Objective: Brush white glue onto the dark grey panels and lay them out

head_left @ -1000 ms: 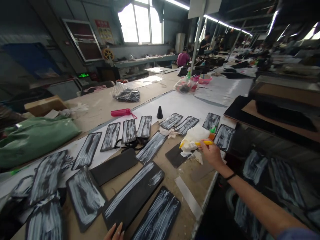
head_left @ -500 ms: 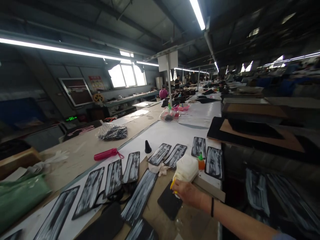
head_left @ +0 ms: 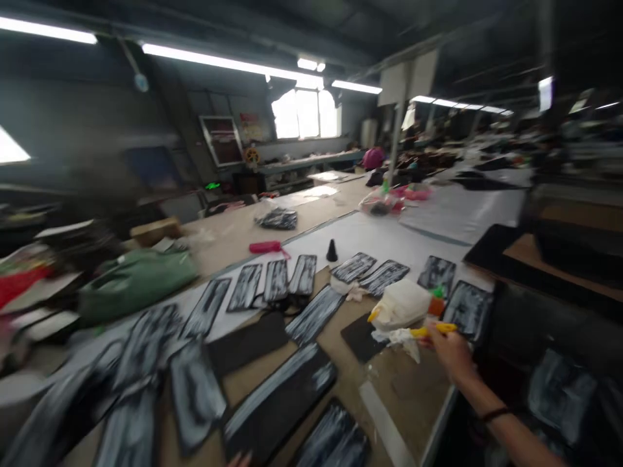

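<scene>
My right hand (head_left: 448, 347), with a dark band on the wrist, is closed around the yellow handle of a brush (head_left: 419, 331). The brush end is clotted with white glue and sits beside a whitish glue container (head_left: 403, 303). Under the container's near side lies a plain black piece (head_left: 363, 338). Of my left hand (head_left: 240, 461) only blurred fingertips show at the bottom edge, stretched out at the near end of a long black panel (head_left: 280, 402) with white streaks along its edge. Around it lie more white-smeared black pieces (head_left: 197, 395).
A small orange bottle (head_left: 436, 306) with a green cap stands behind the container. A black cone (head_left: 331, 250) and a pink pouch (head_left: 265, 247) are farther back. A green bag (head_left: 139, 282) lies at left. Stacked black and brown sheets (head_left: 549, 259) are at right.
The view has swung left and down, showing more coated pieces. My right hand has drawn the brush from over the black piece to the container's right. My left fingertips have come into view.
</scene>
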`<act>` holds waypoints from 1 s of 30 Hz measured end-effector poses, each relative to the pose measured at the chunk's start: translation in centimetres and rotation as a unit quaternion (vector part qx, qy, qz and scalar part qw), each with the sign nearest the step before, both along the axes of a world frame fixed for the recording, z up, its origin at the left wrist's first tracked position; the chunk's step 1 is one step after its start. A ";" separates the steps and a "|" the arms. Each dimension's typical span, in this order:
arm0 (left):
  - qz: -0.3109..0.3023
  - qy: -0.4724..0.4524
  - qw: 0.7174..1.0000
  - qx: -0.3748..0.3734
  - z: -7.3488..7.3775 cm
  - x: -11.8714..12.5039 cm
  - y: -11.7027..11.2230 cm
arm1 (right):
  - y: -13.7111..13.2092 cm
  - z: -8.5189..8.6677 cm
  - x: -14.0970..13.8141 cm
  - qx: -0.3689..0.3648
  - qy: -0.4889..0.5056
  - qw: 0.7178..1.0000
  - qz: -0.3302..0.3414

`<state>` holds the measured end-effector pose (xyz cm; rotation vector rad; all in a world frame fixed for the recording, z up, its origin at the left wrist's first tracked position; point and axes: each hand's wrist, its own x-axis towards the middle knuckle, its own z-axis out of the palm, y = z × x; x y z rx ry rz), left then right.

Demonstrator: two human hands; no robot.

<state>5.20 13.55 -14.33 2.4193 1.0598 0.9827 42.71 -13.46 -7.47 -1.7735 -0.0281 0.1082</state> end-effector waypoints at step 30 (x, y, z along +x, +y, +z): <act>0.176 -0.045 0.799 -0.574 -0.8 -4.7 0.0 | 16.0 -2.9 -27.6 0.049 0.122 0.938 0.319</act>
